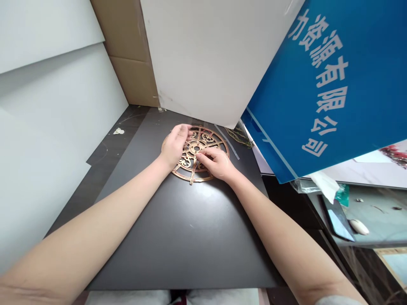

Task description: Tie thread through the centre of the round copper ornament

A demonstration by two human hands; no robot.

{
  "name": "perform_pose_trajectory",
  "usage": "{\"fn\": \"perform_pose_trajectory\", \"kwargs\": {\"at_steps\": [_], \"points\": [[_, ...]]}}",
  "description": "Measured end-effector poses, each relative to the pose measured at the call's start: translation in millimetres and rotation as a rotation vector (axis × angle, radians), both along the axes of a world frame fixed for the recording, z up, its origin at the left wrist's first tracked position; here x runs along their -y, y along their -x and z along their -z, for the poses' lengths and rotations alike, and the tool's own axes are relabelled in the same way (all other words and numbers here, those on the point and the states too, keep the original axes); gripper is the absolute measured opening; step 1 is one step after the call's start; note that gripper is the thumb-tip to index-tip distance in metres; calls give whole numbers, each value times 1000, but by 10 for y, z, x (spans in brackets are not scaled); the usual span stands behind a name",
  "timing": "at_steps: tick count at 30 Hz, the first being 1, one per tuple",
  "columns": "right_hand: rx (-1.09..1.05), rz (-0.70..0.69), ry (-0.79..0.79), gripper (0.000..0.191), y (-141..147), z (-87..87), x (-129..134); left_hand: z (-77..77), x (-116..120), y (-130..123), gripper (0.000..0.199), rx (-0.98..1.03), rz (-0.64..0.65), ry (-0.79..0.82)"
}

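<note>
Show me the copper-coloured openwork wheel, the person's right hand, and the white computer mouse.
copper-coloured openwork wheel (202, 146), head view, on its hub ring
right hand (216, 164), head view, on the back of the hand
white computer mouse (359, 227), head view, on its top shell

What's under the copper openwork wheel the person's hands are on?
The copper openwork wheel lies on a dark flat board, which shows through its cut-outs. Beneath the left hand and right hand, the view is covered.
</note>
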State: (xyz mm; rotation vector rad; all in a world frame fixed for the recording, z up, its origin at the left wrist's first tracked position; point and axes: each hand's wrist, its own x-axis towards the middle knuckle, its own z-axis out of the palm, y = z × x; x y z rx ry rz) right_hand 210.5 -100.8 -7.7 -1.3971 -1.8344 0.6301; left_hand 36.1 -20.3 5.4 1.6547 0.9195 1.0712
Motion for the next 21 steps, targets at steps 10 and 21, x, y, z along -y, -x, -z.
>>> {"fn": "perform_pose_trajectory", "kwargs": {"at_steps": [10, 21], "points": [[-508, 195, 117, 67, -61, 3, -40, 89, 7, 33, 100, -123, 139, 34], [-931, 228, 24, 54, -141, 71, -146, 12, 125, 47, 56, -518, 342, -208]]}}
